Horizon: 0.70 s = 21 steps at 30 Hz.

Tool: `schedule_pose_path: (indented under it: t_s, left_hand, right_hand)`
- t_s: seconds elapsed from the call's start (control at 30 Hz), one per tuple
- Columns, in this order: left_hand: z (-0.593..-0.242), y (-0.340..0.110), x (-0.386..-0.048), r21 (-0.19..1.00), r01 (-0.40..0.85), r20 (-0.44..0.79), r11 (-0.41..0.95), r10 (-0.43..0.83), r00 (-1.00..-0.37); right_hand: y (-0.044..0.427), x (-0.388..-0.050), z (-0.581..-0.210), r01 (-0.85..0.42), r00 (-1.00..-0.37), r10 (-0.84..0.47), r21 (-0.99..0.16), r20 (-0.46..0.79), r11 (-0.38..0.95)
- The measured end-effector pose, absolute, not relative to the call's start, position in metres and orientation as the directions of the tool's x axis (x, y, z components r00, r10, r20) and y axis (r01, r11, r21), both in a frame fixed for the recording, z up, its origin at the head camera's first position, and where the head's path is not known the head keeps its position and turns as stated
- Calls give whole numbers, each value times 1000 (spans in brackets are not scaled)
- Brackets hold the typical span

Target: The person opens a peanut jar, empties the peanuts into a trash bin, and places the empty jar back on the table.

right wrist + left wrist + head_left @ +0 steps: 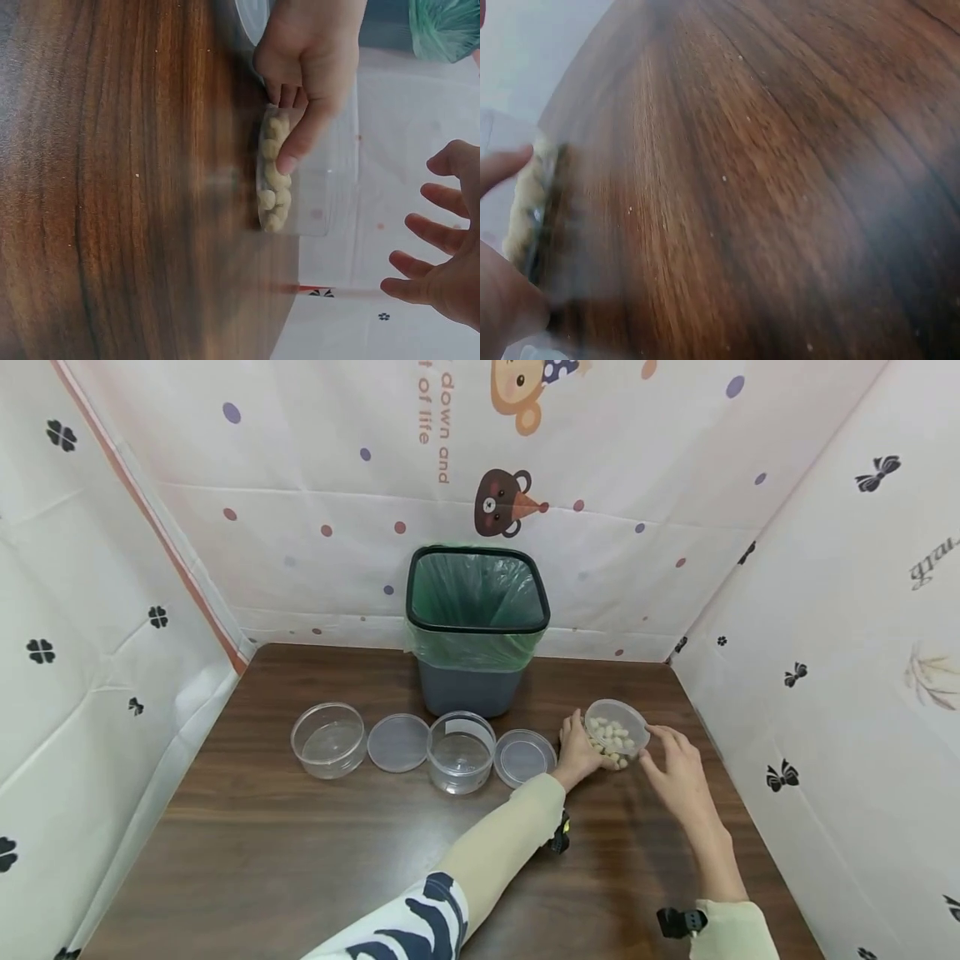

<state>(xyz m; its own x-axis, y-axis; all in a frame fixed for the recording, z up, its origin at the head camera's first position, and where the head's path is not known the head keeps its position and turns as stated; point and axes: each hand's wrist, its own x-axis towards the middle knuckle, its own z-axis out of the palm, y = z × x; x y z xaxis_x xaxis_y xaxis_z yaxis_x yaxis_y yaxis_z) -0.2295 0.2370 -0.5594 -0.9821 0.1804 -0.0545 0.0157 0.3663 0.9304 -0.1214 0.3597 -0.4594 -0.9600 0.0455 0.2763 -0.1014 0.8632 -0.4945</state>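
A clear round plastic container (636,717) with pale, nut-like pieces (611,737) in its bottom stands upright at the table's right side. My left hand (577,753) grips its left side, the thumb on the near wall and the fingers behind it, as the right wrist view shows. To the right of the container is my right hand (678,772). Its fingers (435,232) are spread and hold nothing; in the right wrist view a gap separates them from the wall. Only part of the left hand (510,300) appears at the edge of the left wrist view.
Left of the container lie a flat round lid (525,757), a clear container (461,764), another lid (398,743) and a second clear container (328,747). Behind them stands a grey bin (472,689) with a green liner. Printed white sheets (300,560) border the brown table (337,877).
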Motion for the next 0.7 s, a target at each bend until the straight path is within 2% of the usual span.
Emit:
schedule_pose_path:
  t_s: [0.1, 0.23, 0.33, 0.47, 0.7]
  left_hand:
    - [-558, 232, -225, 909, 47, -40, 413, 199, -979]
    - [-552, 226, -226, 920, 77, -12, 384, 225, -974]
    - [-547, 223, -229, 949, 48, -38, 312, 261, -965]
    - [-543, 223, -227, 951, 7, -89, 310, 295, -951]
    - [-532, 211, -227, 858, 120, -46, 499, 308, -950]
  right_hand:
    - [359, -120, -461, -116, -953, 44, -495, 300, 861]
    - [356, -123, -457, -141, -943, 38, -500, 331, 855]
    - [353, -126, -454, -151, -942, 28, -495, 334, 856]
    - [352, -125, -454, -145, -945, 25, -489, 325, 860]
    - [346, -131, -451, -160, -945, 20, -515, 326, 842]
